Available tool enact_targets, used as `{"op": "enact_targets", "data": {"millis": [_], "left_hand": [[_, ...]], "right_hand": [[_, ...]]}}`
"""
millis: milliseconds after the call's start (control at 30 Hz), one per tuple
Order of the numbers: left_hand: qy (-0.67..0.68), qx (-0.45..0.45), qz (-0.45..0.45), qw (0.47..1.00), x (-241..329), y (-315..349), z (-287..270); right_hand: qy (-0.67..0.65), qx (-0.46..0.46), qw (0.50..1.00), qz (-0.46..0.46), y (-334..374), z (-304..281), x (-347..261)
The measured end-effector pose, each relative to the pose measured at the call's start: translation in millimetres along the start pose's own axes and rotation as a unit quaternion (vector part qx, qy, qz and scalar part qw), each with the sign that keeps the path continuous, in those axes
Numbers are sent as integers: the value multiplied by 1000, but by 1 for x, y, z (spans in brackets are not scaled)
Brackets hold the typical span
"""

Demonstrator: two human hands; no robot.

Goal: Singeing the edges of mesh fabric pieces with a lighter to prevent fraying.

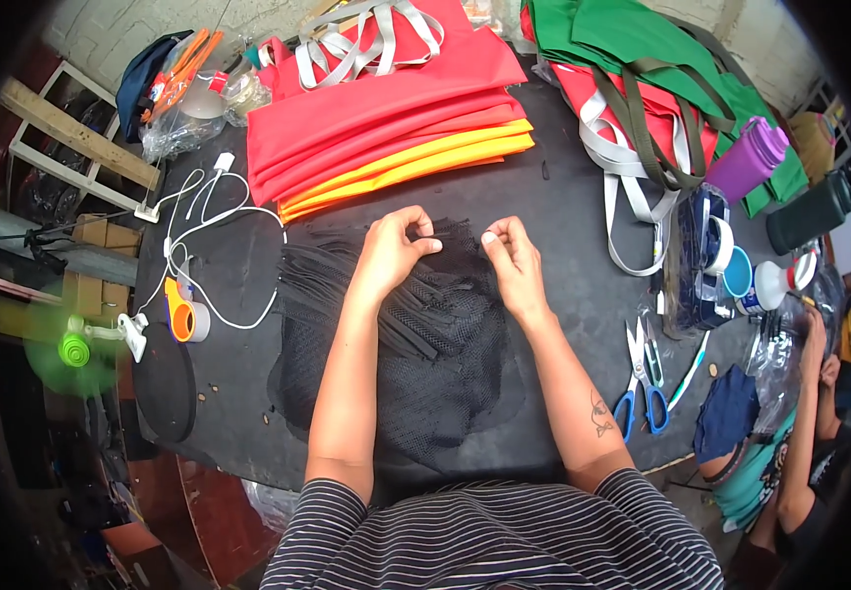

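Black mesh fabric (445, 359) lies in a loose heap on the dark table before me, with gathered folds along its upper left. At its far edge my left hand (396, 251) is closed, thumb and curled fingers pinching the mesh. Across a short gap, my right hand (516, 267) is also closed in a pinch at the same edge. A small piece of the dark mesh spans between both hands; the exact grip is hard to see, black on black.
Red and yellow folded cloth bags (386, 128) are stacked beyond my hands. Green bags (622, 44) lie at the far right. Blue-handled scissors (639, 379) rest beside my right forearm. A tape roll (189, 321) and white cable (238, 323) are left. Another person's arm (807, 413) reaches in at right.
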State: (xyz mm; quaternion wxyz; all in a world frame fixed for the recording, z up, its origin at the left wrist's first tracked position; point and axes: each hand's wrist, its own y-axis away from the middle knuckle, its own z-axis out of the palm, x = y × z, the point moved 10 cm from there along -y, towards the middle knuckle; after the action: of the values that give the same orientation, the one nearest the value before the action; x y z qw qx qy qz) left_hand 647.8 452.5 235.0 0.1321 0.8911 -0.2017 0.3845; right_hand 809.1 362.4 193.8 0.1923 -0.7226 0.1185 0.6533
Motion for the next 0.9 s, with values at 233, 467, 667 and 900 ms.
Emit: {"op": "enact_targets", "data": {"millis": [233, 467, 667, 900], "left_hand": [[106, -13, -1, 994, -10, -4, 7], [132, -10, 3, 991, -13, -5, 9], [125, -9, 10, 992, -14, -5, 7], [106, -9, 12, 994, -17, -7, 8]], "right_hand": [[146, -7, 987, -71, -4, 16, -25], [188, -39, 980, -47, -5, 26, -27], [169, -54, 983, -38, -4, 29, -26], [176, -52, 982, -49, -4, 30, -25]]}}
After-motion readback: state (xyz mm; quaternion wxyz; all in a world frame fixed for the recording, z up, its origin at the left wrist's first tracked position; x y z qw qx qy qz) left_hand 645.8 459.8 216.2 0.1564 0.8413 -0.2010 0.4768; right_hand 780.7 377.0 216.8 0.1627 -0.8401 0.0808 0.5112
